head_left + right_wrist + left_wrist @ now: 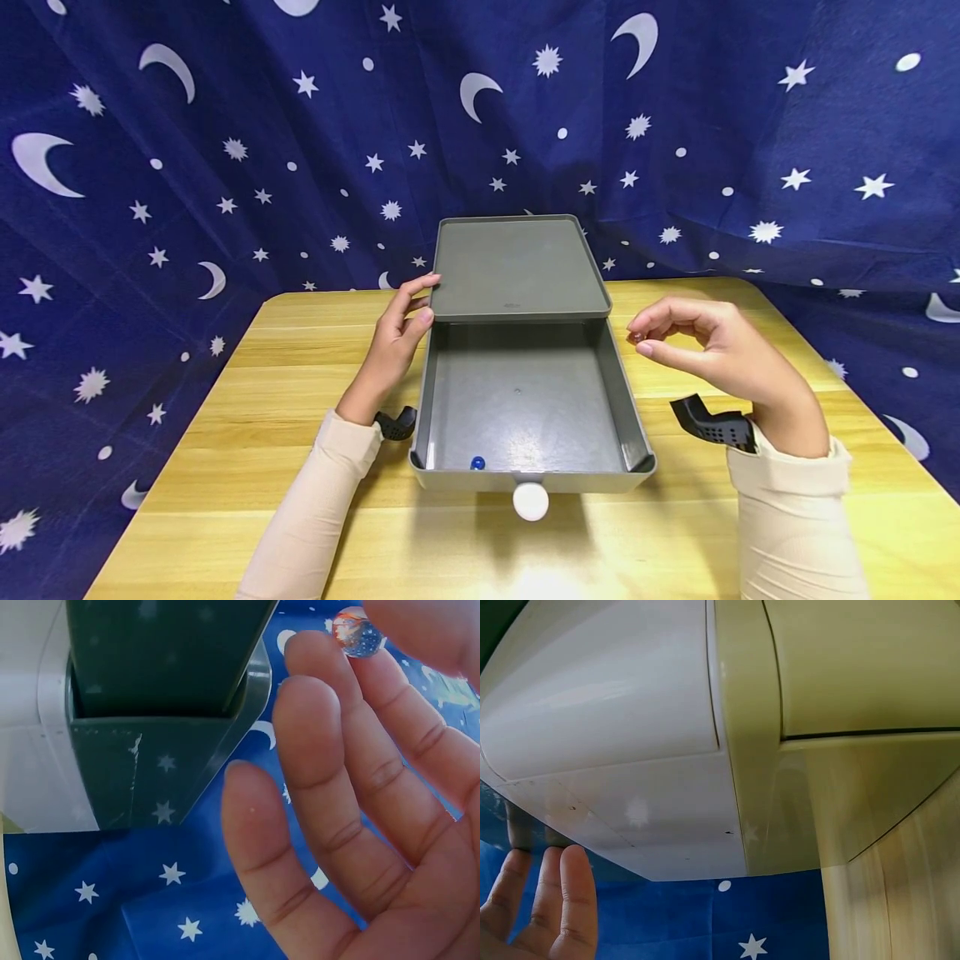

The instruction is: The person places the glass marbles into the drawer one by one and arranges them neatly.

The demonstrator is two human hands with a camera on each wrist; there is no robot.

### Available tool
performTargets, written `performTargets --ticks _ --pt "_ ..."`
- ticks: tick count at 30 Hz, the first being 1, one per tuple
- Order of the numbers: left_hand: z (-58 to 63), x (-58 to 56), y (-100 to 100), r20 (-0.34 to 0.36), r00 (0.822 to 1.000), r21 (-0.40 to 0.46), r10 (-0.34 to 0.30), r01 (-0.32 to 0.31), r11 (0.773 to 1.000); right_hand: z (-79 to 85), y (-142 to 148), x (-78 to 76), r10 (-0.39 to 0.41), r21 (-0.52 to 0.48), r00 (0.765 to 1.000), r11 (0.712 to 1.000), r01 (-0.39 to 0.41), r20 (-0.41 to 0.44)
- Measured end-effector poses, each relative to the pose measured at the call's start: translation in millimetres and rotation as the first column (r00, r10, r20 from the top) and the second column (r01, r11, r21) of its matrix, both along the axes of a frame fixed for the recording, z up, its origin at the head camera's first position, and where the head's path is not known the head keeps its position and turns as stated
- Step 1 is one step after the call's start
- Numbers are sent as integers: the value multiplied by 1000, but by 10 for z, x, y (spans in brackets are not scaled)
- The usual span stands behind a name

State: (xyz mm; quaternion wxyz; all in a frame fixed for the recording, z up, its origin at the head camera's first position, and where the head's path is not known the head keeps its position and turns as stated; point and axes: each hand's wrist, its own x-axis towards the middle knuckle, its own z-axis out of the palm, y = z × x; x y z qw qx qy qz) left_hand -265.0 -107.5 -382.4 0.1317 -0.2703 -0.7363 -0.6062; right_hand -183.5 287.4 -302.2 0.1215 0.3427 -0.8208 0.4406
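A small cabinet (pixel 517 262) with a grey, rimmed top stands on the table, its grey drawer (pixel 525 400) pulled out toward me. A blue marble (pixel 477 462) lies inside near the drawer's front left. My left hand (pixel 392 337) rests against the cabinet's left side, fingertips at the edge of the top. To the right of the drawer and raised, my right hand (pixel 716 346) pinches a clear marble (pixel 358 633) with orange in it between thumb and index finger. The other fingers of that hand are loosely extended in the right wrist view.
A round white knob (pixel 531 502) sticks out from the drawer's front. The wooden table (pixel 247 467) extends on both sides of the cabinet. Behind it hangs a blue cloth (pixel 315 125) with white moons and stars. Black wrist mounts (pixel 712 423) sit at both cuffs.
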Motion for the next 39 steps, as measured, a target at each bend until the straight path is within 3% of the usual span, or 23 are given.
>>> performTargets --ticks 13,39 --pt "-4 -5 3 -2 1000 4 -2 2 1000 22 -113 47 62 -3 997 998 -62 -52" --pt "-2 -6 8 -11 1000 16 1 -1 1000 -59 -348 39 138 8 990 990 -138 -11"
